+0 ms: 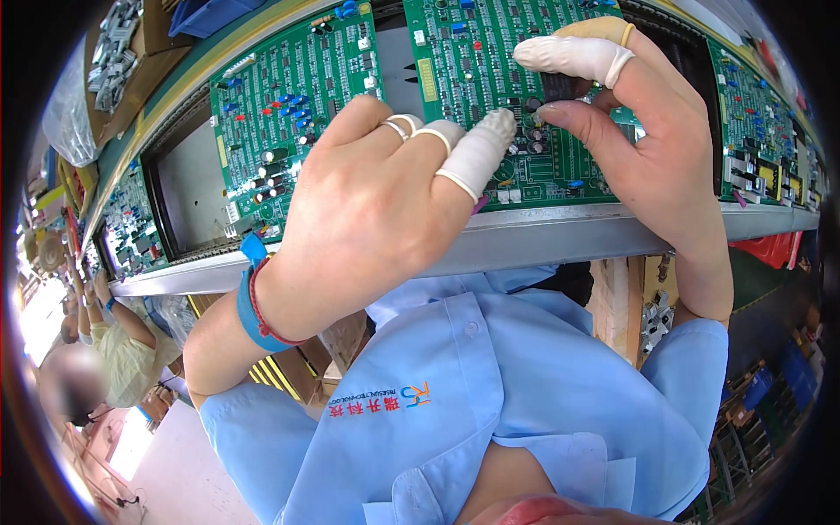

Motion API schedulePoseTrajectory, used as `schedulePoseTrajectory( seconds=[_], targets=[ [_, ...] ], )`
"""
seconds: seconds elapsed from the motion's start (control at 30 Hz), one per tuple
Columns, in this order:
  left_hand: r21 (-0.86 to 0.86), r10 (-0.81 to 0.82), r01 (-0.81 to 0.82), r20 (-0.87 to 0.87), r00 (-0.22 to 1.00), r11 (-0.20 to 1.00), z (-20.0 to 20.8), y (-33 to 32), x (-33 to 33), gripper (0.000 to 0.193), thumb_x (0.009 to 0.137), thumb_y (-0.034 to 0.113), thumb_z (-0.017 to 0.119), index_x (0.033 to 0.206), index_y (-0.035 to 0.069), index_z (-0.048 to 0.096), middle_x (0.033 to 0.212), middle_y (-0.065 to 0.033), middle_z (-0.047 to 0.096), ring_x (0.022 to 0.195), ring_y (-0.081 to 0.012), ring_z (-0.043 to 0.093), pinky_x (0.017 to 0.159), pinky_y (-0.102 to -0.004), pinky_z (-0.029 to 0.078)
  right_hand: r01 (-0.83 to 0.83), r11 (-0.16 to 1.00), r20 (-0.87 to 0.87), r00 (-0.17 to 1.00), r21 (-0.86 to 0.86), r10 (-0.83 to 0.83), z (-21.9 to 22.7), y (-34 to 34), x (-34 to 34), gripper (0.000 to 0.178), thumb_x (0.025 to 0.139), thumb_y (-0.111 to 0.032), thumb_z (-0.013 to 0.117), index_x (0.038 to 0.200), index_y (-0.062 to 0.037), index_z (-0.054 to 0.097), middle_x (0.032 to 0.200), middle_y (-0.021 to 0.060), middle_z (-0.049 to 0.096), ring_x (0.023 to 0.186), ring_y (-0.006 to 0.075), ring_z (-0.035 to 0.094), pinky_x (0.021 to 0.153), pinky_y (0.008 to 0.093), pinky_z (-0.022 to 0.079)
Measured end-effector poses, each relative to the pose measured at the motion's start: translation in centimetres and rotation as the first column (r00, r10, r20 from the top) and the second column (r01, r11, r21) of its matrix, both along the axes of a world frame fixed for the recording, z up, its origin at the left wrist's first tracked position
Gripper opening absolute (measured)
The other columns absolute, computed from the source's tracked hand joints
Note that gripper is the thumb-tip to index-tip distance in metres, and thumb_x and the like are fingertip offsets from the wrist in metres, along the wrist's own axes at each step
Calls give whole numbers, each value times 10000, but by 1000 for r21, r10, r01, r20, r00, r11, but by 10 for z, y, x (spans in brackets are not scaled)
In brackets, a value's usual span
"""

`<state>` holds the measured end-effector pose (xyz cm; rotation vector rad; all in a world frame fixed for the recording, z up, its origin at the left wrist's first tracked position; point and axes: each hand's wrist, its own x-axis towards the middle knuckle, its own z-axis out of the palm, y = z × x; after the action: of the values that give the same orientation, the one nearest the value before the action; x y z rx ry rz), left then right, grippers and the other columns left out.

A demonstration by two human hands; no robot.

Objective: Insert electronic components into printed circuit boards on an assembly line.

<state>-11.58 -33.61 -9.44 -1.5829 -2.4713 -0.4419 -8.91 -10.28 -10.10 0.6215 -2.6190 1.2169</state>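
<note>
A green circuit board [446, 70] crowded with small parts lies beneath both my hands. My right hand [656, 122] is closed, its thumb and finger on either side of a black block-shaped component [564, 86] over the board. White and yellowish finger cots cover its fingers. My left hand [376, 188] bends down over the board's left side with curled fingers. One white-cotted digit reaches toward the small round capacitors [535, 140]; the other fingertips are hidden behind the hand, so what they grip, if anything, does not show.
Another green board [293, 105] lies to the left, and a further one [761, 131] to the right. A metal rail [560, 232] runs along the near edge. At upper left are a cardboard box of metal parts [114, 57] and a blue bin [206, 16]. A co-worker [127, 350] is at far left.
</note>
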Motion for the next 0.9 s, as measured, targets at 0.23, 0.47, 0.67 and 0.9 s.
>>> schedulePoseTrajectory(
  seconds=[0.23,0.47,0.67,0.9],
  targets=[
    [-39,54,-49,134,990,998,7,-10,-2,499,707,84,751,1196,48,656,741,-42,656,599,-195,582,612,-334,427,3,998,-29,1000,56,-1,9,-4,-5,350,799,63,680,1134,-36,675,1118,77,638,912,158,620,702,236,496],
    [345,602,-583,64,796,735,58,-84,-129,126,867,61,639,932,-4,726,802,-160,709,681,-234,682,636,-323,525,140,986,147,981,-85,-127,16,1,11,364,790,127,602,1125,-5,656,1115,108,611,934,181,614,740,237,495],
    [-339,782,-865,-390,487,369,12,-267,-280,516,824,561,631,947,77,761,941,-218,708,841,-360,690,789,-456,525,-57,992,196,978,-109,77,31,-40,-11,329,765,100,657,1072,-20,671,1070,103,588,921,186,619,675,252,532],
    [-789,-17,-518,-553,833,330,24,-268,-328,418,838,411,697,865,-5,733,896,-182,722,834,-306,687,711,-384,525,-202,979,197,960,5,197,32,-90,-40,371,746,66,695,1096,-53,676,1071,60,609,848,123,569,635,220,458]
  ],
)
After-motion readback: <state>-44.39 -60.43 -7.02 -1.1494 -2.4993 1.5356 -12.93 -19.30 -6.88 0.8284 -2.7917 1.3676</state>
